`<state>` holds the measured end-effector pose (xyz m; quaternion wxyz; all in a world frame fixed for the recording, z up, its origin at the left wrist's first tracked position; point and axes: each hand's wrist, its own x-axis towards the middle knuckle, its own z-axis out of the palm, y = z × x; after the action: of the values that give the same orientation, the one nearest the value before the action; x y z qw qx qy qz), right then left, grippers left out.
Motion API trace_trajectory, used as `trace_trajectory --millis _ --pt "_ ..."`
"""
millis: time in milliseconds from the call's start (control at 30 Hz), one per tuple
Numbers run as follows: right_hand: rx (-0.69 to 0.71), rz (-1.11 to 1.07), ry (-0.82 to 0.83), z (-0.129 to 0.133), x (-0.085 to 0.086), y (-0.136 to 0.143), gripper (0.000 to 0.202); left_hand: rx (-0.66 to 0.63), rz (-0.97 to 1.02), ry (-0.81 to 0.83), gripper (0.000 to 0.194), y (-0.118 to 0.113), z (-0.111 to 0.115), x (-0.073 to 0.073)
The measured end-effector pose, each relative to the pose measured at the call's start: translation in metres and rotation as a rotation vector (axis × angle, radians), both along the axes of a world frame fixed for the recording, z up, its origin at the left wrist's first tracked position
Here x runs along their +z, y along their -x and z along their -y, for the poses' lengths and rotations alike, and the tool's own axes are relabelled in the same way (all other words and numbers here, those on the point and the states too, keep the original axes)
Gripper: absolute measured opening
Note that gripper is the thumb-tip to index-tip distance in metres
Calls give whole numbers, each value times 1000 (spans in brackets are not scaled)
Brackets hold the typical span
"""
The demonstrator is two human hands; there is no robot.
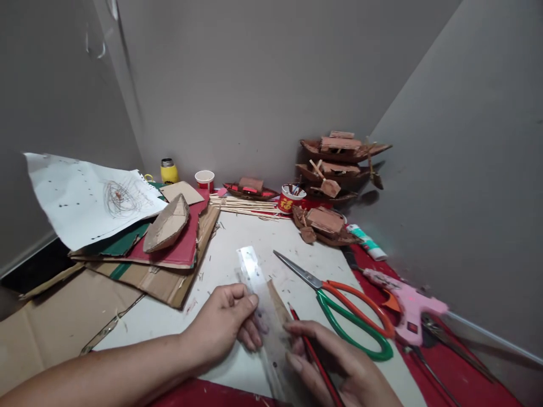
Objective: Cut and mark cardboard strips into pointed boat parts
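In the head view, our left grip [231, 316] is closed on the edge of the clear ruler [250, 263], apparently to keep it steady beside the narrow brown strip [278, 299]. Our right grip [335, 359] is wrapped around the pencil [313, 356], its point near that strip; whether those fingers also pinch the strip, we cannot tell. Ruler and strip are between our hands, over the counter [241, 229]. The scissors [317, 281] lie just beyond our right hand, probably for easy reach.

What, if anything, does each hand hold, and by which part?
The left hand holds the transparent ruler by its left edge; the right hand holds the red-and-black pencil near its pointed end.
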<state>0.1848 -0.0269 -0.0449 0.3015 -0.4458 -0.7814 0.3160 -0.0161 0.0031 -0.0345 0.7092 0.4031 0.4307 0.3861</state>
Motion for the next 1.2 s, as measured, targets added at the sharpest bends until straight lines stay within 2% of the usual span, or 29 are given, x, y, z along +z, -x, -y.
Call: trace_trajectory --millis 100,200,300,400,667,767,967,1200 --pt "-72 63 -232 -10 -10 -11 26 -48 -84 11 47 8 -9 -4" --pt "-118 169 -349 -14 -19 -24 33 -133 -213 13 39 17 -16 -8" --pt "-141 215 -353 -13 -24 -30 34 -242 -324 -1 30 23 -21 -10" --pt "-164 220 -328 -13 -24 -31 34 -295 -401 12 28 25 -22 -9" --pt "-127 229 -288 -12 -25 -28 35 -282 -441 22 31 23 -23 -4" --pt "-106 227 -276 -11 -24 -27 34 -295 -463 31 39 22 -23 -1" --pt "-98 223 -246 -13 -21 -26 31 -268 -474 -12 67 24 -22 -6" --pt "-67 236 -288 -13 -23 -22 36 -232 -503 -42 82 21 -20 -8"
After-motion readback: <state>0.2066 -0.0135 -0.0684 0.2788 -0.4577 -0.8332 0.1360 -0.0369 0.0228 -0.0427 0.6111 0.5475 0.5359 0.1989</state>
